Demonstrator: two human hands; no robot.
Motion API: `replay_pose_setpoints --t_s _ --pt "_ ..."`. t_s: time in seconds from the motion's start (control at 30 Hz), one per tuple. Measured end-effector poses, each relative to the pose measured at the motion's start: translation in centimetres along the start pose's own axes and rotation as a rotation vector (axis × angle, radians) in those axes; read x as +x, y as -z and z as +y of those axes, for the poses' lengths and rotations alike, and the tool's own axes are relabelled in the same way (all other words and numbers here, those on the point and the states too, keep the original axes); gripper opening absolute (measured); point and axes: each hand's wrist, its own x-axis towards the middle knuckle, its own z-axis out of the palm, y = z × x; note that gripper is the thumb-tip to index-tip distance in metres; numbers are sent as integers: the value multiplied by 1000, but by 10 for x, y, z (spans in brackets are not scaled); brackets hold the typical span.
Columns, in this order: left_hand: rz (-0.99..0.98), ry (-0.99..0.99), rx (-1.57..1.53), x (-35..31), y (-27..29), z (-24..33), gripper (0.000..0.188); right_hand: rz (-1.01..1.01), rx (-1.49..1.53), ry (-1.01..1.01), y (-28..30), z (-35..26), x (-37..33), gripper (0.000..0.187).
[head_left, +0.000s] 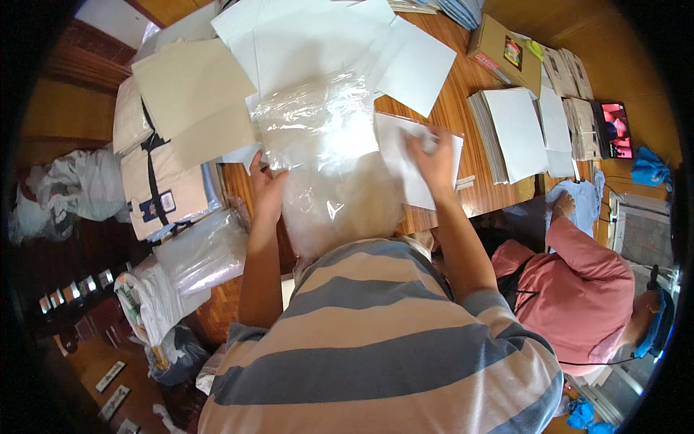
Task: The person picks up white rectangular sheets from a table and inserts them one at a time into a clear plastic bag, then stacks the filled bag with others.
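A stack of clear plastic bags lies in front of me, shiny and wrinkled, reaching over the table's near edge against my body. At its left edge is my left hand, thumb against the plastic and fingers apart from it. My right hand is on the right, over a white sheet that seems to lie in a clear sleeve. Motion smears its fingers, so their grip does not show. Large white sheets spread beyond the bags, with another white sheet to their right.
Beige sheets and strapped cloth bundles are at left, above more clear bags. On the right stand paper stacks, a cardboard box and a lit phone. A person in pink works close by.
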Motion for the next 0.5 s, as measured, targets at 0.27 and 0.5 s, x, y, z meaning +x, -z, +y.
replay_pose_setpoints --t_s 0.27,0.5 --pt "-60 -38 126 -1 -6 1 87 -146 -339 -458 73 47 -30 57" --pt "-87 -139 97 -1 -3 -5 85 -104 -60 -370 79 61 -4 38"
